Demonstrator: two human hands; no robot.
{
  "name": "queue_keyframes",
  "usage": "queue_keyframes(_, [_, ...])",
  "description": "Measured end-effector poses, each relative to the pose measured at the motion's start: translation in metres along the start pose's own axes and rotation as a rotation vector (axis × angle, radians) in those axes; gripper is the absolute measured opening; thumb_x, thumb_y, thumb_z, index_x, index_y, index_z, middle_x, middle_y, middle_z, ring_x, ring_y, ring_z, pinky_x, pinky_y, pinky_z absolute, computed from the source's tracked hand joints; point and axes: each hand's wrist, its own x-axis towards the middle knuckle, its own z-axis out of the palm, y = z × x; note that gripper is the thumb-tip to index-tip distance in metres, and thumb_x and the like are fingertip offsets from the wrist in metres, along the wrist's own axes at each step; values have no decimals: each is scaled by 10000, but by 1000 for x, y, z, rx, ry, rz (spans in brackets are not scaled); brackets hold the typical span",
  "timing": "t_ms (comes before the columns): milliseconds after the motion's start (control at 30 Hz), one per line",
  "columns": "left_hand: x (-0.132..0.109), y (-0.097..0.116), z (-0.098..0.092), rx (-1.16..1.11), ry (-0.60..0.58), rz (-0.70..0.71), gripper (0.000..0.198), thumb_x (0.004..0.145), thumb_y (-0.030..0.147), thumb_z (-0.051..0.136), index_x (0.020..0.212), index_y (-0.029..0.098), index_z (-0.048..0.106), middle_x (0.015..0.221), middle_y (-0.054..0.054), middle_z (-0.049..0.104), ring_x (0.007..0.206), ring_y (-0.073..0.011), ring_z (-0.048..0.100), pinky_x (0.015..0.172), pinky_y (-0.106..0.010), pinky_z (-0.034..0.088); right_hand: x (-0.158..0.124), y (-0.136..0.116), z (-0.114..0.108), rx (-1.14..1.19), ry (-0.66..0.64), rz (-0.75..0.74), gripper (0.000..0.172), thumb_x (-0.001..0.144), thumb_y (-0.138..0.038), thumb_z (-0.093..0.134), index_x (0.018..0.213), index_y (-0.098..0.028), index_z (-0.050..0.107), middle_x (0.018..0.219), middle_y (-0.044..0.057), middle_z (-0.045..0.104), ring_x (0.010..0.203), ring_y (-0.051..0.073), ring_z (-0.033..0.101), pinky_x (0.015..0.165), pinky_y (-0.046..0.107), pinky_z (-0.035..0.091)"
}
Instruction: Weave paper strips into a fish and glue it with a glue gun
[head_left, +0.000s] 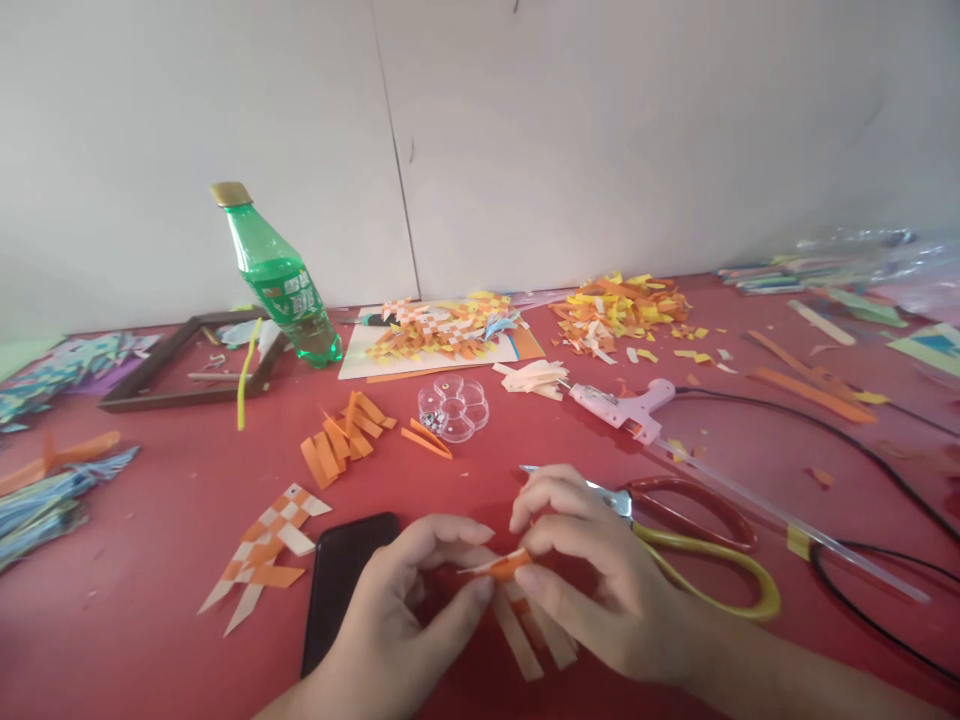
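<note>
Between my two hands is a small woven piece of orange and cream paper strips (516, 632), its loose ends hanging down toward me. My left hand (424, 600) pinches its left side between thumb and fingers. On the right side, my right hand (592, 570) grips it with thumb and curled fingertips, which hide part of the weave. A woven orange-and-white paper fish (270, 545) lies to the left. Beside my left wrist is a black phone (341, 570). Scissors (705, 560) with red and yellow handles rest behind my right hand, partly covered by it.
A pink glue gun (622, 408) with a trailing cable lies at the right. Behind are a clear flower-shaped bead box (454, 408), folded orange strips (345, 437), paper scraps (622, 310), a green bottle (281, 280) and a dark frame (135, 388). A wall (480, 150) backs the red table.
</note>
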Motion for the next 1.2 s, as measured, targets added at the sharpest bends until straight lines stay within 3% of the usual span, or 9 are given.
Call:
queue_keyframes(100, [-3, 3, 0, -45, -4, -10, 217, 794, 292, 738, 977, 218, 648, 896, -25, 726, 841, -153, 698, 757, -219, 551, 1, 0, 0, 56, 12, -5, 114, 844, -144, 594, 747, -186, 550, 847, 33, 581, 862, 174, 538, 870, 397, 480])
queue_keyframes(267, [-4, 11, 0, -190, -92, -69, 496, 580, 248, 899, 1010, 247, 651, 990, -23, 720, 861, -179, 703, 738, -237, 568, 1, 2, 0, 72, 3, 14, 115, 862, -165, 614, 753, -183, 581, 870, 42, 581, 867, 173, 534, 782, 344, 488])
queue_keyframes(433, [0, 9, 2, -136, -40, -34, 215, 799, 333, 741, 925, 193, 640, 867, -45, 721, 766, -173, 709, 695, -256, 579, -1, 4, 2, 62, 25, 12, 118, 851, -157, 631, 747, -181, 580, 874, 39, 586, 879, 173, 533, 818, 358, 472])
queue_keyframes(533, [3, 5, 0, -198, -61, -74, 203, 797, 319, 749, 873, 181, 621, 837, -40, 724, 751, -181, 719, 678, -262, 583, -1, 3, 0, 122, -8, 16, 46, 841, -192, 639, 810, -180, 606, 904, 47, 584, 893, 181, 536, 841, 377, 467])
queue_keyframes(700, [4, -3, -5, -89, -133, 26, 108, 838, 252, 707, 887, 180, 644, 855, -42, 726, 808, -165, 710, 750, -247, 571, 0, 1, -3, 185, -28, 34, 75, 870, -143, 579, 841, -192, 628, 863, 38, 569, 882, 177, 540, 830, 374, 470])
queue_keyframes(900, [3, -5, -6, -196, -130, -22, 206, 782, 265, 765, 910, 183, 625, 868, -34, 700, 758, -154, 696, 677, -242, 573, 1, 3, -1, 174, 8, 49, 87, 877, -143, 585, 815, -191, 621, 818, 29, 572, 841, 170, 541, 765, 347, 476])
queue_keyframes(1067, [5, -4, -6, -110, -46, -43, 180, 793, 296, 752, 859, 175, 635, 770, -25, 709, 704, -137, 689, 642, -206, 557, 1, 1, 0, 140, -4, 33, 71, 865, -143, 608, 810, -180, 635, 814, 30, 587, 827, 167, 551, 797, 370, 470])
queue_keyframes(1200, [4, -4, -6, -85, -51, -55, 162, 804, 315, 735, 845, 179, 656, 770, -24, 721, 689, -142, 698, 633, -209, 563, 2, 0, 1, 117, 2, 18, 69, 847, -130, 631, 799, -177, 645, 788, 25, 603, 801, 161, 551, 803, 379, 466])
